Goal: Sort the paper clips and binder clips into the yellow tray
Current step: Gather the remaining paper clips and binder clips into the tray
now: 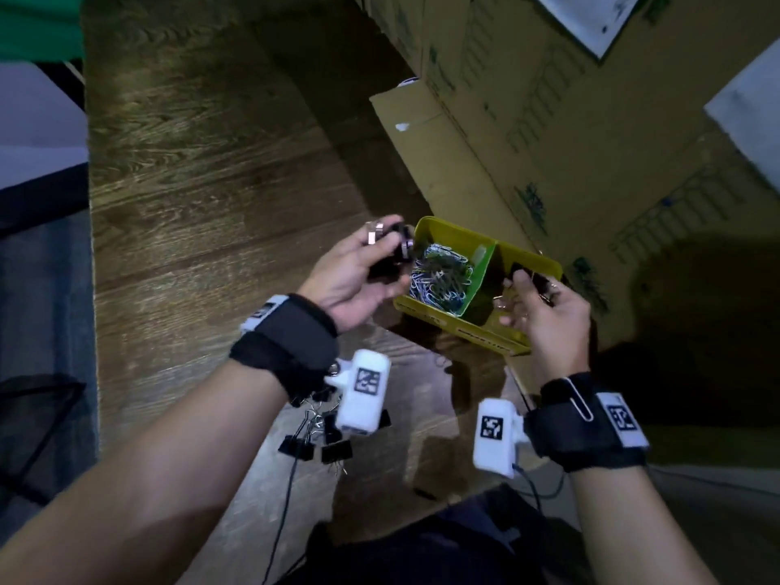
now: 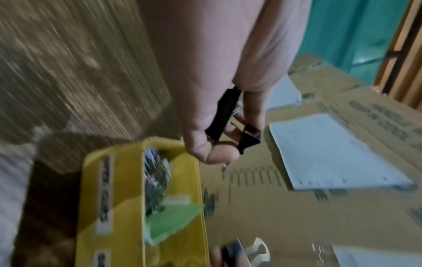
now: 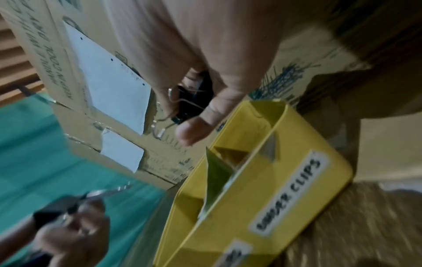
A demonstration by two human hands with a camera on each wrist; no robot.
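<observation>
The yellow tray stands on the wooden table against cardboard boxes, split by a green divider. Its left compartment holds a heap of coloured paper clips. My left hand hovers at the tray's left end and grips black binder clips. My right hand is over the right compartment, which is labelled "BINDER CLIPS", and holds more black binder clips in its curled fingers. Several loose binder clips lie on the table under my left wrist.
Stacked cardboard boxes with white paper labels crowd the tray's far and right sides. The wooden table stretches off to the left. A silver paper clip is hooked on my right wrist strap. Thin cables hang from both wrist cameras.
</observation>
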